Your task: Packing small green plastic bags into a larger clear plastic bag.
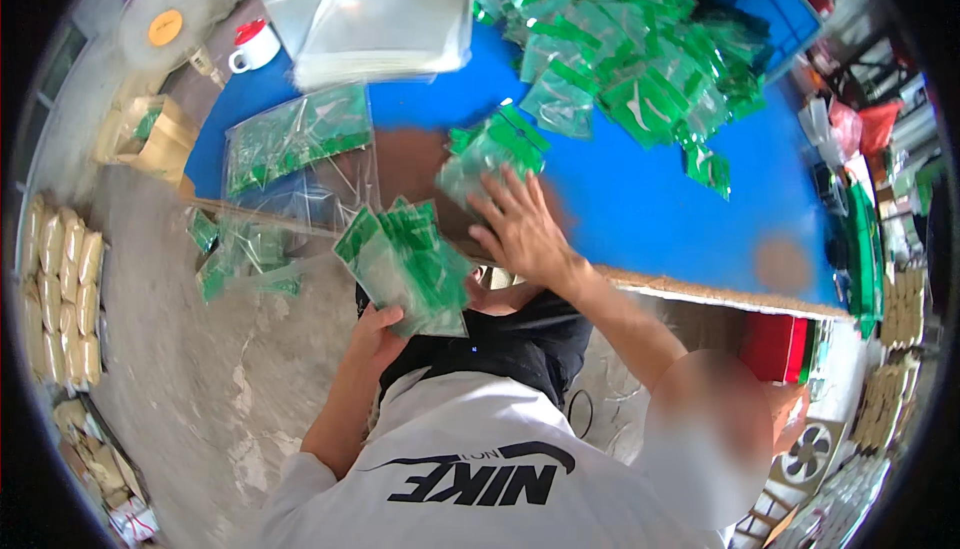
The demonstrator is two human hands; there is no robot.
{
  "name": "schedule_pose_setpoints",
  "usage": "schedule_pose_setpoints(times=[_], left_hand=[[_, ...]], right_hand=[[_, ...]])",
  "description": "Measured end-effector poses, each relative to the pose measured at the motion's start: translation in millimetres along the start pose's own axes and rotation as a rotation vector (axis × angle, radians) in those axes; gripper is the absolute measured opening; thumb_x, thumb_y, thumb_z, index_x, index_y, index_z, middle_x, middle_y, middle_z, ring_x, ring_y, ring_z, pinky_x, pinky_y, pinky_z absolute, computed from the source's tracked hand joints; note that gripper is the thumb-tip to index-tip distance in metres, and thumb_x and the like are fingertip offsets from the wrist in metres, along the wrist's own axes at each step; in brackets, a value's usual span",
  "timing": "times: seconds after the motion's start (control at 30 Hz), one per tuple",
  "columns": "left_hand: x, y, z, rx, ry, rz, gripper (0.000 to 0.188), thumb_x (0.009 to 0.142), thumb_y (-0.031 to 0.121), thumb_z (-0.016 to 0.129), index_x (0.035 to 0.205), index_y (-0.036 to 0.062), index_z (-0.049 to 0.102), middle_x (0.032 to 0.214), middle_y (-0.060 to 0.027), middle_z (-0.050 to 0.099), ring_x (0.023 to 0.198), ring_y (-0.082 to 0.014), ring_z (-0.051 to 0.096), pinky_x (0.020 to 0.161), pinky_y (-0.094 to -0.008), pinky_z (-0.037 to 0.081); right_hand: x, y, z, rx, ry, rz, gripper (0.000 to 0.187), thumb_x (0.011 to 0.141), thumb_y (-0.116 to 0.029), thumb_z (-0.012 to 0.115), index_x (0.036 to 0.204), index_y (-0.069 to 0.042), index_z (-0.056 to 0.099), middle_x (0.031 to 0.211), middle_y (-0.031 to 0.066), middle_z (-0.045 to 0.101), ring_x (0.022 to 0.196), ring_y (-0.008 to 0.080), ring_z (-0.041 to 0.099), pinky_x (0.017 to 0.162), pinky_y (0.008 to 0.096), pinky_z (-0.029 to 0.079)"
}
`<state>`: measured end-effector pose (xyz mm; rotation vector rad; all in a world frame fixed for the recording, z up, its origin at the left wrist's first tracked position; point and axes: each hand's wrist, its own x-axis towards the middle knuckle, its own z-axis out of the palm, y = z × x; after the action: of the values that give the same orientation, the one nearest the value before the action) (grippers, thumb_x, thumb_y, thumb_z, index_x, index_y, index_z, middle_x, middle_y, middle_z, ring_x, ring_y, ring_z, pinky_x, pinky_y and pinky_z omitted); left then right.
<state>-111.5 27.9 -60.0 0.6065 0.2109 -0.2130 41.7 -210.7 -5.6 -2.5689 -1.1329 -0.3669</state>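
Note:
My left hand (383, 334) is closed on the lower edge of a fanned stack of clear and green plastic packets (405, 261), held in front of the table's near edge. My right hand (528, 234) has its fingers spread. Its fingertips rest at the near side of a small bunch of similar packets (497, 152) lying on the blue table (655, 219). A large heap of the same packets (630, 59) spreads over the far right of the table. To the left lies a big clear bag (300, 139) with green packets inside.
A pile of large clear plastic bags (385, 24) lies at the far side, beside a white mug with a red top (255, 47). A blue bin (775, 9) stands behind the heap. More packets (250, 254) hang low left of the table, above the concrete floor.

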Motion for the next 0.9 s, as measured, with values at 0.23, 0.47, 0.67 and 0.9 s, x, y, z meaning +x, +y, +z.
schedule_pose_setpoints(times=[0.23, 0.47, 0.67, 0.9], left_hand=[[9.4, 0.6, 5.9, 0.046, 0.111, -0.045, 0.070, 0.079, 0.004, 0.074, 0.141, 0.0008, 0.043, 0.134, -0.0108, 0.056, 0.128, -0.0279, 0.053, 0.111, -0.0440, 0.042], [1.1, -0.3, 3.4, -0.065, 0.052, -0.028, 0.072, 0.076, 0.006, 0.076, 0.140, 0.0014, 0.044, 0.134, -0.0105, 0.058, 0.126, -0.0279, 0.056, 0.110, -0.0443, 0.043], [11.3, -19.2, -26.8, -0.290, -0.172, -0.105, 0.066, 0.075, 0.012, 0.078, 0.134, -0.0001, 0.052, 0.130, -0.0116, 0.061, 0.122, -0.0269, 0.058, 0.110, -0.0430, 0.042], [26.1, -15.7, 8.6, -0.362, -0.196, -0.008, 0.053, 0.086, 0.017, 0.070, 0.134, 0.0016, 0.053, 0.133, -0.0110, 0.060, 0.127, -0.0267, 0.054, 0.110, -0.0494, 0.039]], right_hand=[[10.1, -2.4, -8.2, 0.515, 0.043, 0.222, 0.028, 0.093, -0.021, 0.063, 0.109, 0.002, 0.062, 0.115, 0.0190, 0.065, 0.111, 0.0379, 0.060, 0.094, 0.0449, 0.050], [58.6, 26.4, 25.0, -0.139, 0.131, 0.144, 0.020, 0.088, -0.016, 0.067, 0.103, -0.002, 0.064, 0.106, 0.0168, 0.064, 0.097, 0.0355, 0.062, 0.087, 0.0420, 0.051], [31.0, -14.9, -13.3, 0.654, 0.732, 0.381, 0.006, 0.095, -0.002, 0.061, 0.101, -0.002, 0.061, 0.088, 0.0069, 0.064, 0.076, 0.0191, 0.060, 0.069, 0.0327, 0.050], [-17.8, -63.1, -5.2, 1.341, 0.158, 0.699, 0.029, 0.104, -0.032, 0.055, 0.101, -0.003, 0.059, 0.063, 0.0002, 0.057, 0.051, 0.0141, 0.055, 0.048, 0.0273, 0.044]])
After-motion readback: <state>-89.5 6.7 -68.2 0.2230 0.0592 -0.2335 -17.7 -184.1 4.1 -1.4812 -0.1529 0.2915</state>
